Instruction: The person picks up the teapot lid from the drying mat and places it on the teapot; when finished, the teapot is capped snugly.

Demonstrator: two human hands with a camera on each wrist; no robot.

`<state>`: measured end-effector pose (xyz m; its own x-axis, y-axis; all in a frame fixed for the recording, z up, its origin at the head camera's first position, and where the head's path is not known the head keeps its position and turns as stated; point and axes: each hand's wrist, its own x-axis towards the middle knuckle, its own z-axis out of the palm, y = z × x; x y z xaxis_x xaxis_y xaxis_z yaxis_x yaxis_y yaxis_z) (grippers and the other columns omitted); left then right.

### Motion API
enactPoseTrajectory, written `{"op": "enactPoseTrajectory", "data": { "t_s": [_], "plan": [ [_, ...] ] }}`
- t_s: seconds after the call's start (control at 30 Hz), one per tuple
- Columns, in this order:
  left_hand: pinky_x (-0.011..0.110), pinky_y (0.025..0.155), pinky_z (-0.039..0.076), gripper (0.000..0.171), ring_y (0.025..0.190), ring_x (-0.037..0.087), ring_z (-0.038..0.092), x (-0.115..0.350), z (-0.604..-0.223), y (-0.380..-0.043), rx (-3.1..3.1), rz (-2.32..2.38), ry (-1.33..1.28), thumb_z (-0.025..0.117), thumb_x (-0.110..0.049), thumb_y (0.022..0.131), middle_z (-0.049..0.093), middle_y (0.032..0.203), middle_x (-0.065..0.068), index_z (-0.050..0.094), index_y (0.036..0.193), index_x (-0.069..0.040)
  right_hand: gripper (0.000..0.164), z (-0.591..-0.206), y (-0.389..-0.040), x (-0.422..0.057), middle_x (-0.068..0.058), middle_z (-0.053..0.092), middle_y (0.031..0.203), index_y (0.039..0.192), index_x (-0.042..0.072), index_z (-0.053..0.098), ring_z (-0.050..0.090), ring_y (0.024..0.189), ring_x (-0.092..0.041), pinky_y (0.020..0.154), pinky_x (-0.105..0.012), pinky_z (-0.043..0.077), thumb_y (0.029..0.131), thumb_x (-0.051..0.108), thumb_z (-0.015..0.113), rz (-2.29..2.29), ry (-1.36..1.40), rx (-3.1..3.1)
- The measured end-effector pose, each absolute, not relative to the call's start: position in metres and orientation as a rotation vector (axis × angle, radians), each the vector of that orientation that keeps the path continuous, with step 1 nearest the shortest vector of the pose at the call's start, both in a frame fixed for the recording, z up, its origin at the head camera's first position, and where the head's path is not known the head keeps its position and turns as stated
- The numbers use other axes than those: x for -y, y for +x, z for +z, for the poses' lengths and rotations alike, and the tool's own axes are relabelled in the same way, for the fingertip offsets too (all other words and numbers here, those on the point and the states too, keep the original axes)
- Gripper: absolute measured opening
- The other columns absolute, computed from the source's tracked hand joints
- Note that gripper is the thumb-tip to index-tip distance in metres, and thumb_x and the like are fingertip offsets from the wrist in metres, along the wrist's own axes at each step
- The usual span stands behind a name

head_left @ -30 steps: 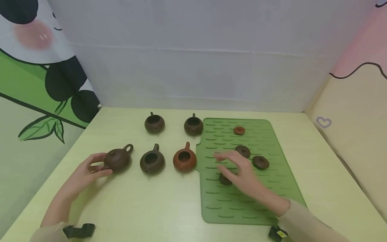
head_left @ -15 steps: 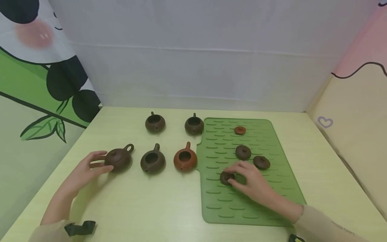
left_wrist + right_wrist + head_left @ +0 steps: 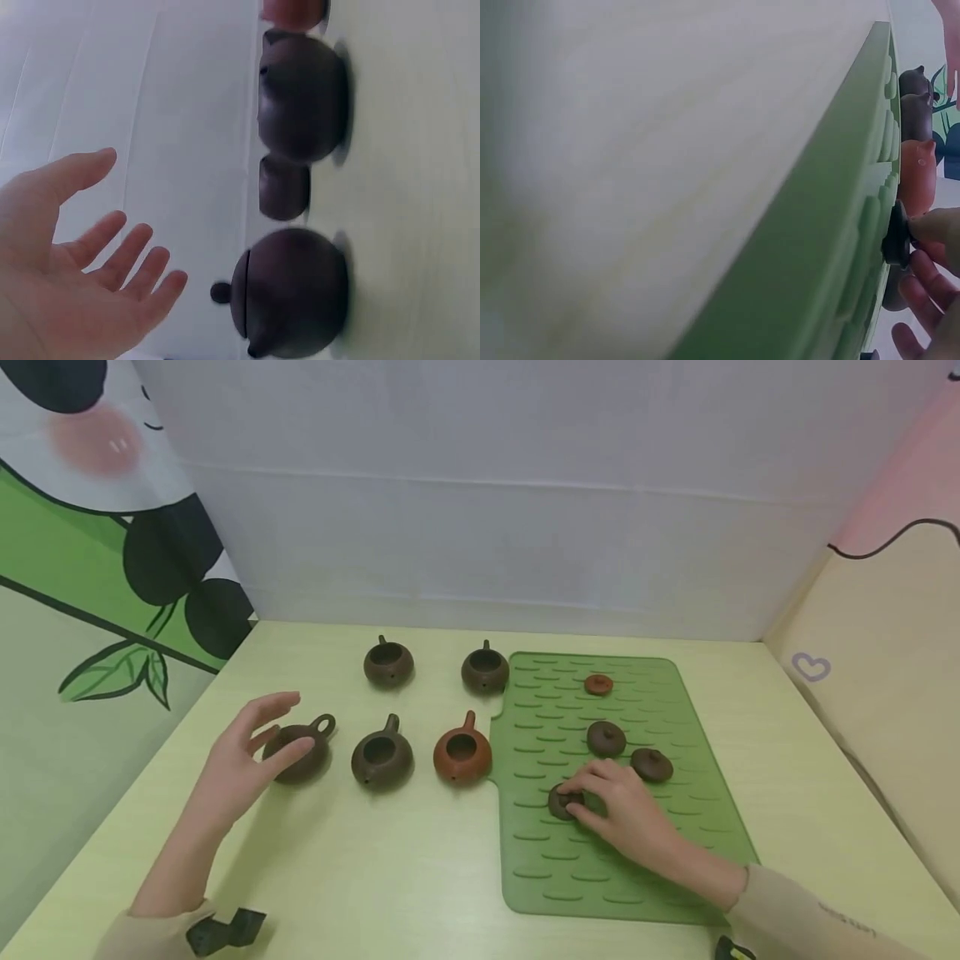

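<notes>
The pale table bears all items. The green mat covers part of its right side. The left hand, thumb and fingers spread, hangs near the lidded teapot, apart from it and holding nothing. The right hand pinches the near lid at its top, over the mat; contact between lid and mat cannot be confirmed. 4 lidless teapots stand left of the mat in 2 rows: back-left teapot, back-right teapot, dark front teapot, reddish front teapot. On the mat lie the middle dark lid, right dark lid and smaller reddish lid.

Recommended handling: centre the pinch, seat thumb opposite fingertips, then raise the lid level. Avoid brushing adjacent lids; the pieces look likely to chip.
</notes>
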<state>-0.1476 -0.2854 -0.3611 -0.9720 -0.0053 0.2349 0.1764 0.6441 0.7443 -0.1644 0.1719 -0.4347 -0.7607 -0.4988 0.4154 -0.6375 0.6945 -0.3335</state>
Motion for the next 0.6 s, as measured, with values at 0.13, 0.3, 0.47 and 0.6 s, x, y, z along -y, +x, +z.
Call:
{"op": "enactPoseTrajectory", "data": {
  "t_s": [0.13, 0.3, 0.47, 0.6],
  "plan": [
    [0.001, 0.095, 0.041, 0.064, 0.13, 0.009, 0.052, 0.269, -0.368, -0.149, 2.702, -1.28, -0.23, 0.072, -0.023, 0.092, 0.049, 0.147, 0.006, 0.041, 0.147, -0.018, 0.021, -0.434, -0.164, -0.172, 0.011, 0.068, 0.098, 0.098, 0.023, 0.075, 0.061, 0.095, -0.008, 0.085, -0.036, 0.051, 0.079, 0.018, 0.083, 0.665, 0.895, 2.63],
    [0.035, 0.108, 0.048, 0.069, 0.138, 0.035, 0.046, 0.256, -0.386, -0.153, 2.782, -1.28, -0.359, 0.074, -0.022, 0.09, 0.042, 0.153, 0.012, 0.039, 0.149, -0.016, 0.021, -0.433, -0.164, -0.172, 0.012, 0.067, 0.098, 0.098, 0.024, 0.075, 0.06, 0.094, -0.007, 0.085, -0.036, 0.051, 0.079, 0.019, 0.083, 0.654, 0.898, 2.644],
    [0.054, 0.11, 0.041, 0.077, 0.143, 0.044, 0.036, 0.249, -0.402, -0.156, 2.814, -1.32, -0.368, 0.076, -0.019, 0.087, 0.036, 0.157, 0.017, 0.034, 0.151, -0.008, 0.02, -0.432, -0.166, -0.172, 0.013, 0.067, 0.096, 0.097, 0.025, 0.076, 0.059, 0.092, -0.006, 0.082, -0.034, 0.049, 0.079, 0.02, 0.083, 0.629, 0.909, 2.649],
    [0.057, 0.11, 0.042, 0.08, 0.142, 0.048, 0.035, 0.246, -0.409, -0.16, 2.843, -1.349, -0.339, 0.076, -0.019, 0.087, 0.033, 0.158, 0.021, 0.032, 0.152, -0.004, 0.02, -0.429, -0.168, -0.172, 0.013, 0.067, 0.092, 0.095, 0.026, 0.076, 0.057, 0.088, -0.005, 0.077, -0.031, 0.048, 0.077, 0.021, 0.084, 0.573, 0.943, 2.626]
  ]
}}
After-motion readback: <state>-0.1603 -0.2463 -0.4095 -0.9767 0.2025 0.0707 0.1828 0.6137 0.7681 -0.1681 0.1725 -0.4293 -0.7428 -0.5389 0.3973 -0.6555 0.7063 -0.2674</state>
